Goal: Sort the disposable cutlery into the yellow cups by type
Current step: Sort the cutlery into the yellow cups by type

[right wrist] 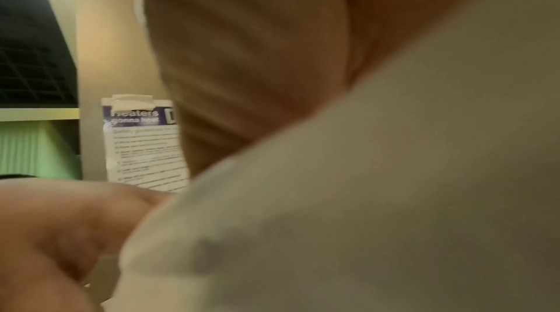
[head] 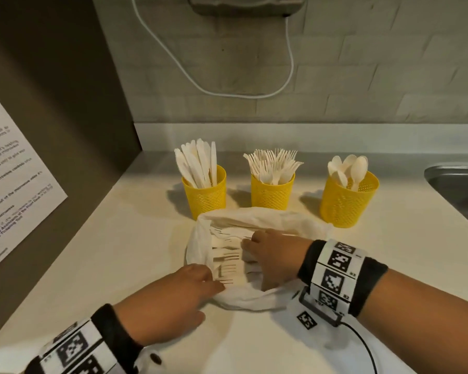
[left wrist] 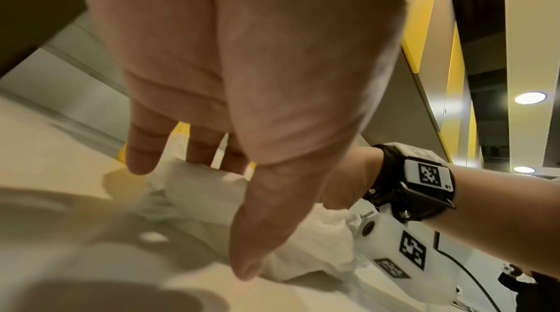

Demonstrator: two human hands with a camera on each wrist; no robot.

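Three yellow mesh cups stand in a row at the back of the counter: knives in the left cup [head: 203, 194], forks in the middle cup [head: 272, 193], spoons in the right cup [head: 347, 202]. In front of them lies an opened white plastic bag [head: 270, 220] holding loose white forks [head: 227, 259]. My left hand [head: 208, 296] rests with straight fingers on the bag's near-left rim; the left wrist view shows its fingers [left wrist: 140, 164] extended over the bag [left wrist: 303, 245]. My right hand [head: 250, 247] is inside the bag, fingers bent onto the forks. The blurred bag [right wrist: 394, 197] fills the right wrist view and hides any grip.
A steel sink [head: 457, 184] sits at the counter's right edge. A dark panel with a printed notice [head: 14, 179] walls off the left side. A white cable [head: 254, 95] loops on the brick wall behind. Bare counter [head: 119, 252] lies left of the bag.
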